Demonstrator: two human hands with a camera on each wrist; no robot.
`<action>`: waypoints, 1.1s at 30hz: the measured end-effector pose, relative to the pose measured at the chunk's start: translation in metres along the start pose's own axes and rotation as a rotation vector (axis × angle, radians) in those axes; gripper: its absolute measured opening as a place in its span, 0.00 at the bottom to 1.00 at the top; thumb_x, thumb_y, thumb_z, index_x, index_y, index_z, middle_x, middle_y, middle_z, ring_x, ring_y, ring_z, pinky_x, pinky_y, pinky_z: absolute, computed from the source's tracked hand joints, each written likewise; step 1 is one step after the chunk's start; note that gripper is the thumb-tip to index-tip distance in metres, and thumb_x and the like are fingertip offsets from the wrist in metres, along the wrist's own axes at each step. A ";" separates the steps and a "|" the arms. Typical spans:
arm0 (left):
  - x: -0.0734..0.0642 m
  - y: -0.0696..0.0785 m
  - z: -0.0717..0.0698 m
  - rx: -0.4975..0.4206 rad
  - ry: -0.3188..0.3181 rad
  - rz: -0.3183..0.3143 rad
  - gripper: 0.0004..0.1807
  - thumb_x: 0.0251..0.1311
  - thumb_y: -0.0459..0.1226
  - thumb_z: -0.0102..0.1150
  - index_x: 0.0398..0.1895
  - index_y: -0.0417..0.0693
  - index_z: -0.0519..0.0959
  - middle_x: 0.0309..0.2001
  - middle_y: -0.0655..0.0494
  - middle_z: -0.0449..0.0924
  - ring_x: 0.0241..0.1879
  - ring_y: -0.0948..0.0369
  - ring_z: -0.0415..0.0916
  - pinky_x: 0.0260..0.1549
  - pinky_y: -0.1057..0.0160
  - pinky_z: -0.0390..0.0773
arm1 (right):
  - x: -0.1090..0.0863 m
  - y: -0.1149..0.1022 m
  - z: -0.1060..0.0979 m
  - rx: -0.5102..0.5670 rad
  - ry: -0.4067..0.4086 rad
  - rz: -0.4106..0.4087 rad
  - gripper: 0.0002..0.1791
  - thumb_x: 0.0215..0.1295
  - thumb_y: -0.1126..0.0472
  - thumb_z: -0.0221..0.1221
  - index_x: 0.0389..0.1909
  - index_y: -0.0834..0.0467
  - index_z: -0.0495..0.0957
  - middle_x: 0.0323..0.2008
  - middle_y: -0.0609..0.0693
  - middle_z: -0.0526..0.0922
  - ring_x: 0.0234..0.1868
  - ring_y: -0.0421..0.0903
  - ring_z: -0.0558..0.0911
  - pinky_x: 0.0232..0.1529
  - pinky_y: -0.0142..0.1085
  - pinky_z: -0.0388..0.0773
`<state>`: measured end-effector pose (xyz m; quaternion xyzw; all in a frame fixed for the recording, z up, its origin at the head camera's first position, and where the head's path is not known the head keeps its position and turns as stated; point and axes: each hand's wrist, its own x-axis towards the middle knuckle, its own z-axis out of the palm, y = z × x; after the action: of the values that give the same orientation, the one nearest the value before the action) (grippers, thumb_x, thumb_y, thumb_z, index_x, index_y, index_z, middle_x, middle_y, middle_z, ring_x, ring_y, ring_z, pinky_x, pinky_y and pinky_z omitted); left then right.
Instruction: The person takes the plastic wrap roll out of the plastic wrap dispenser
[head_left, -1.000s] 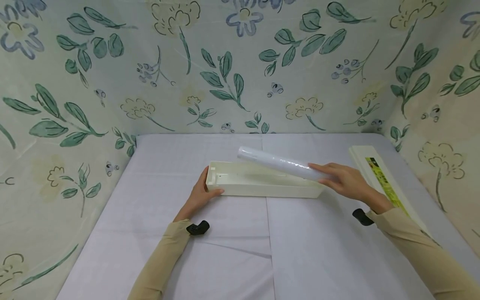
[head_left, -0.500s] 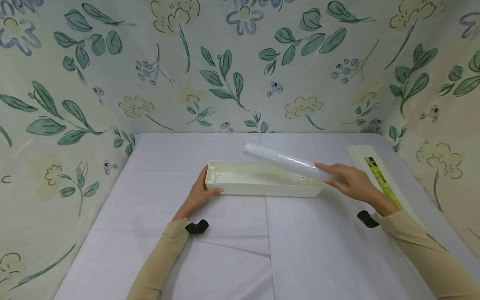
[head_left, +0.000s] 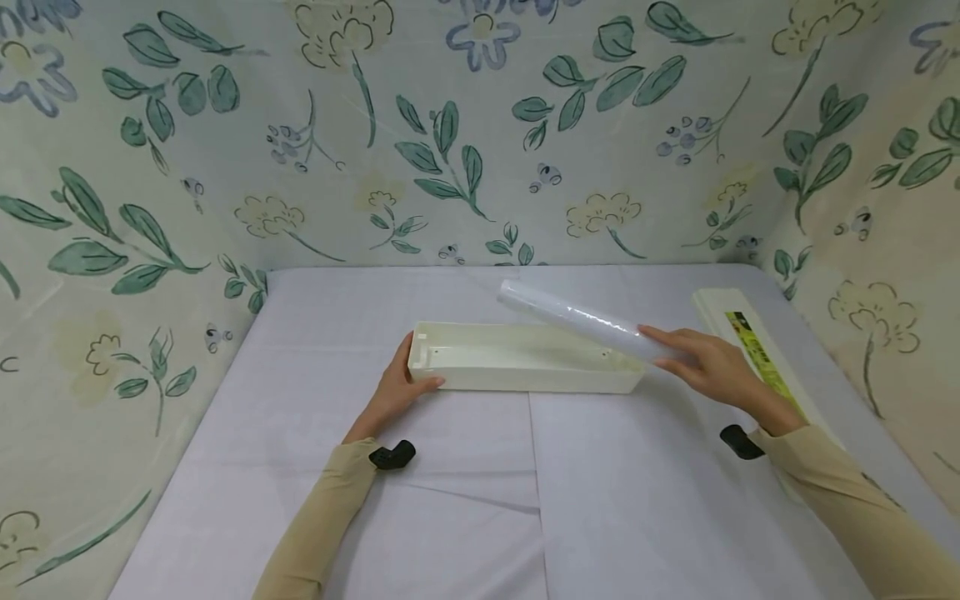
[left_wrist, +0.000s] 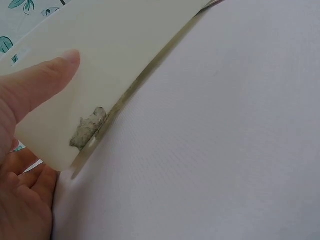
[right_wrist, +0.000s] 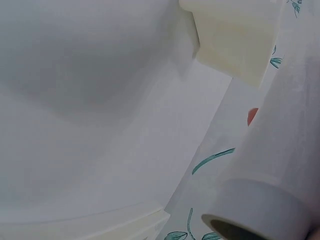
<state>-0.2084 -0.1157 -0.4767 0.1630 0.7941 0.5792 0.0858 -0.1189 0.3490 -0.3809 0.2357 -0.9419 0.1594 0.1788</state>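
Observation:
A roll of clear plastic wrap (head_left: 573, 318) hangs tilted above a long cream plastic box (head_left: 525, 381), its far end raised. My right hand (head_left: 705, 367) grips the roll's right end. The right wrist view shows the hollow core of the wrap roll (right_wrist: 270, 205) and one end of the box (right_wrist: 235, 45). On the table, the box lies open side up with nothing seen inside. My left hand (head_left: 393, 392) holds its left end. In the left wrist view the thumb (left_wrist: 50, 75) presses the box wall (left_wrist: 125, 45), near a torn grey patch.
A long cream lid (head_left: 718, 310) with a yellow-green label lies at an angle on the right, partly behind the right forearm. White cloth covers the table (head_left: 450, 533). Floral curtains (head_left: 480, 125) stand at the back and both sides.
The right hand has drifted to the right with the wrap roll, whose raised end has shifted right and slightly up. The left hand and the box have hardly moved.

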 end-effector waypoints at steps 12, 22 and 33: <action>-0.001 -0.002 -0.009 0.020 0.011 -0.008 0.54 0.51 0.38 0.68 0.75 0.57 0.41 0.74 0.50 0.50 0.73 0.51 0.47 0.71 0.45 0.47 | -0.003 0.000 0.005 0.068 0.004 0.001 0.32 0.55 0.66 0.64 0.63 0.52 0.70 0.42 0.57 0.84 0.29 0.32 0.68 0.26 0.23 0.64; 0.000 0.017 -0.010 0.019 -0.028 -0.027 0.54 0.52 0.36 0.67 0.75 0.52 0.41 0.74 0.46 0.48 0.74 0.49 0.42 0.71 0.43 0.44 | -0.012 0.007 0.005 0.022 0.079 0.017 0.33 0.50 0.67 0.66 0.61 0.54 0.72 0.46 0.61 0.83 0.30 0.32 0.70 0.25 0.21 0.61; -0.001 0.014 -0.004 -0.005 -0.021 0.002 0.53 0.52 0.36 0.67 0.75 0.51 0.42 0.73 0.45 0.51 0.73 0.48 0.45 0.71 0.43 0.45 | -0.030 0.010 -0.002 -0.001 0.100 0.072 0.33 0.51 0.67 0.66 0.62 0.56 0.71 0.49 0.64 0.81 0.36 0.23 0.71 0.24 0.21 0.62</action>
<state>-0.2061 -0.1153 -0.4621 0.1698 0.7917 0.5793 0.0940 -0.0988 0.3691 -0.3938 0.1932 -0.9397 0.1767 0.2200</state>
